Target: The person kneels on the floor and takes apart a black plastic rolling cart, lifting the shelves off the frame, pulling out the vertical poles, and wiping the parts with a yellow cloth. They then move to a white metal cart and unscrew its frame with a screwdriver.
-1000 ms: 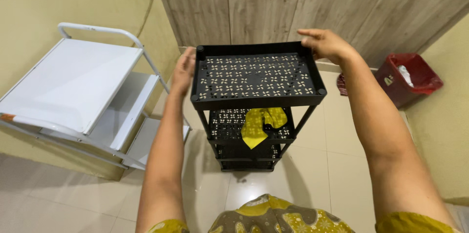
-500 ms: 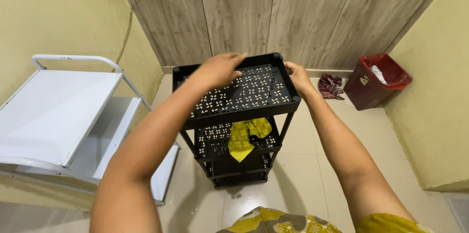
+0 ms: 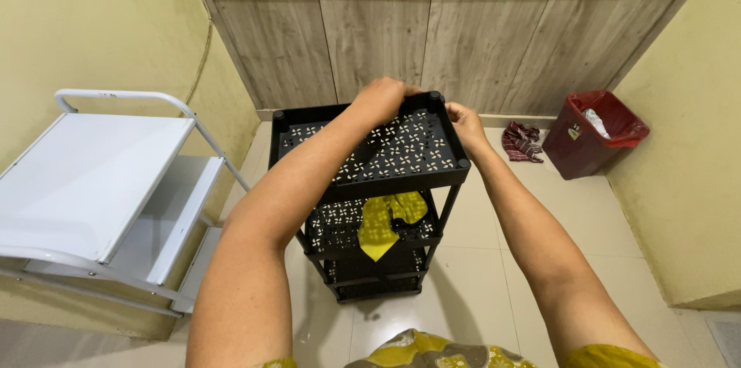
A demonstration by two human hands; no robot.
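Hands both at far right corner of black rack's top shelf (image 3: 386, 153), rack standing on tiled floor (image 3: 478, 260) before wooden cabinets (image 3: 432, 44). Left hand (image 3: 382, 98) fisted over the rim by the corner post; right hand (image 3: 465, 121) curled on the same edge, grip partly hidden. Yellow cloth (image 3: 382, 221) hangs off middle shelf, untouched. White trolley (image 3: 100, 183) left, red bin (image 3: 594, 133) right. Looks mid-adjustment, shelf seated level.

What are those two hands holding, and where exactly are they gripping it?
Both hold the black shelf rack at its top tray's far right corner: the left hand over the back rim, the right hand beside it.
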